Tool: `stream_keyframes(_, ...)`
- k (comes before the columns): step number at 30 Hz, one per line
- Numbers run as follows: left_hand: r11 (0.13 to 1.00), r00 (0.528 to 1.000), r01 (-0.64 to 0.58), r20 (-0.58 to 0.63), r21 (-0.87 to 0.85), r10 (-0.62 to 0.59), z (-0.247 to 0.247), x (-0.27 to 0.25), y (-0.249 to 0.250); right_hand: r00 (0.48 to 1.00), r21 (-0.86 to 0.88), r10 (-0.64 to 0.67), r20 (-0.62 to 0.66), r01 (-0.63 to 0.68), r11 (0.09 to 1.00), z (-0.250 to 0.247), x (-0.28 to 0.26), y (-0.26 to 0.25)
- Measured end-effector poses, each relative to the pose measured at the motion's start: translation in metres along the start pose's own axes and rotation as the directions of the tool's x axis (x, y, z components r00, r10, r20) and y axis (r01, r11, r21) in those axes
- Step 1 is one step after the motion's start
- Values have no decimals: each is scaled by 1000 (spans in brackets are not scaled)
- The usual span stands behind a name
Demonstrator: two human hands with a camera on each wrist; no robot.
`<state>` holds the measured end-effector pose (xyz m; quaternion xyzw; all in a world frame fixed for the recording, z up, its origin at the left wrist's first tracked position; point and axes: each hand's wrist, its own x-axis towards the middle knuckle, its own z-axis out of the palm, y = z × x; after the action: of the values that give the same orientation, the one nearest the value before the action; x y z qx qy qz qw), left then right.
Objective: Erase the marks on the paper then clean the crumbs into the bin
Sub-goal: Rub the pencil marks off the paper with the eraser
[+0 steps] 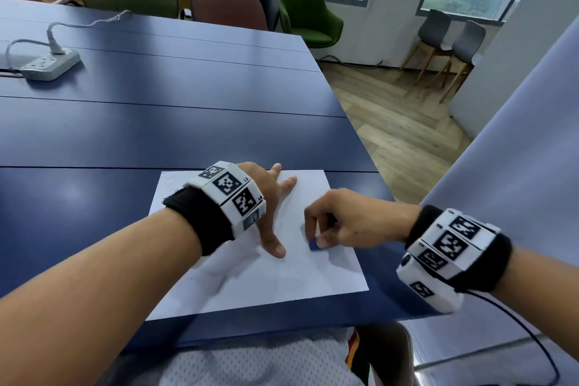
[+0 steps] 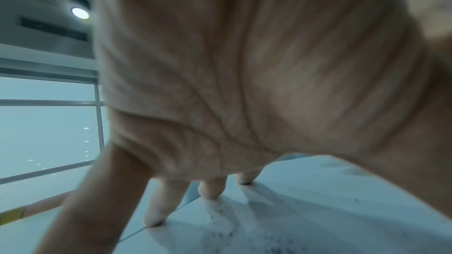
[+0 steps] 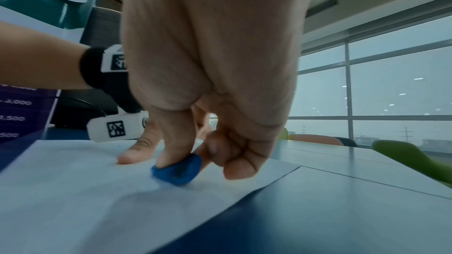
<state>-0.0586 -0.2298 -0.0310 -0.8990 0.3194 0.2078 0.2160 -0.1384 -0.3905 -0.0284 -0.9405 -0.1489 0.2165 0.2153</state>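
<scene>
A white sheet of paper (image 1: pixel 275 279) lies on the blue table (image 1: pixel 125 122) near its front edge. My left hand (image 1: pixel 272 197) lies spread on the sheet, fingers straight, pressing it flat. My right hand (image 1: pixel 326 229) pinches a small blue eraser (image 1: pixel 314 244) between thumb and fingers, and the eraser touches the paper right of the left thumb. The right wrist view shows the blue eraser (image 3: pixel 178 169) pressed onto the paper (image 3: pixel 73 200). In the left wrist view dark eraser crumbs (image 2: pixel 227 217) speckle the paper (image 2: pixel 330 215) under my spread fingers (image 2: pixel 156 211). No bin is in view.
A grey power strip (image 1: pixel 50 64) with its cable sits at the table's far left. Green, brown and black chairs (image 1: pixel 307 9) stand beyond the table. The table's right edge drops to wooden floor (image 1: pixel 391 122). A pale panel (image 1: pixel 517 166) stands at the right.
</scene>
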Motion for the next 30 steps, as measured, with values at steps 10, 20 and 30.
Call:
stream_keyframes(10,999,1000,-20,23,-40,21,-3,-1,0,998,-15,1,59,0,1000,-2,-8,9)
stream_keyframes(20,999,999,-30,18,-23,31,6,-4,-7,967,-17,95,-237,-102,995,-31,49,23)
stream_keyframes(30,1000,999,-27,32,-16,27,6,-4,-6,959,10,122,-256,-124,992,-29,48,24)
